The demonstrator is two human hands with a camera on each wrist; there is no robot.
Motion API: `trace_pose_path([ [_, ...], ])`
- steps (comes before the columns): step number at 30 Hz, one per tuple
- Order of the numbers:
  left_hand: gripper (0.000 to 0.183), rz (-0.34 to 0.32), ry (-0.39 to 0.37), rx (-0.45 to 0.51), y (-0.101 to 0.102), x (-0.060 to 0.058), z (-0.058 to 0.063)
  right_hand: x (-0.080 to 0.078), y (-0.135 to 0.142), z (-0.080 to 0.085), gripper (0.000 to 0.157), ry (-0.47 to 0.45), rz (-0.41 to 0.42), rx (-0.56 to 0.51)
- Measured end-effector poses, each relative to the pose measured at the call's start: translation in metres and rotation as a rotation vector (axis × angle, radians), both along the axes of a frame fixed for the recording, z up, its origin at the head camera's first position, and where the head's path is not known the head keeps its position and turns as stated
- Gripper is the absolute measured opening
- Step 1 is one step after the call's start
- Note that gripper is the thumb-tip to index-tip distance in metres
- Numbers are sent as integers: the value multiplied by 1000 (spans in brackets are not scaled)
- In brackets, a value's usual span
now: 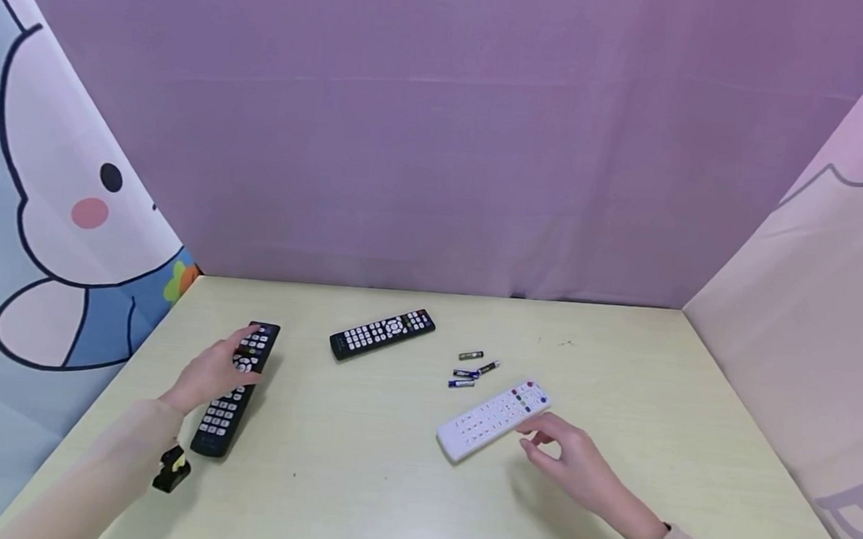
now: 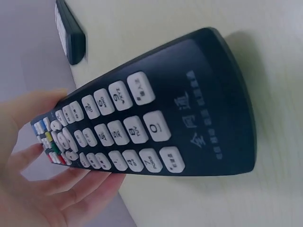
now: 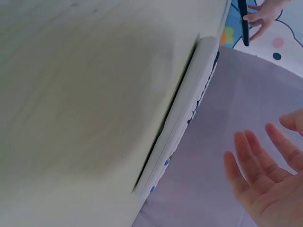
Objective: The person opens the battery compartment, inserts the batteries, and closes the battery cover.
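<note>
My left hand (image 1: 212, 378) grips a long black remote control (image 1: 223, 414) by its far part, thumb along one edge and fingers at the other. In the left wrist view the near end of that black remote (image 2: 199, 94), with white number keys, tilts toward the camera, and a shadow lies on the table beside it. My right hand (image 1: 576, 463) hovers at the right side of a white remote control (image 1: 492, 421), fingers loosely bent and holding nothing. The right wrist view shows the right hand (image 3: 265, 175) apart from the white remote (image 3: 177, 118), which lies flat on the table.
A second black remote (image 1: 382, 334) lies toward the back of the pale table (image 1: 355, 506). Several small batteries (image 1: 471, 355) lie beyond the white remote. A purple cloth (image 1: 426, 135) hangs behind the table, and printed cloths (image 1: 70, 169) stand at both sides.
</note>
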State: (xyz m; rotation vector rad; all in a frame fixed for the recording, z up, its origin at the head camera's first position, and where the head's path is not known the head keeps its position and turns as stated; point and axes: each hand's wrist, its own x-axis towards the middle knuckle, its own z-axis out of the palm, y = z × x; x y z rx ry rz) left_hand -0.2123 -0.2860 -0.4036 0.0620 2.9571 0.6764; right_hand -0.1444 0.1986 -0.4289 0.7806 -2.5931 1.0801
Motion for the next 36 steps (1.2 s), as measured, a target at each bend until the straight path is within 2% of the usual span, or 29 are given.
trace_pose_path([
  [8,77,9,-43,-53,-15,-8,-2,0,9,-3,14,34,-28,31],
  [16,72,22,-79,-67,-26,-16,-9,-2,13,-5,14,58,-7,38],
  [27,69,29,-117,-74,-30,-21,-16,-3,16,-7,12,15,-2,65],
  [36,65,34,-119,-85,-32,-22,-20,-3,15,-6,12,0,-4,80],
])
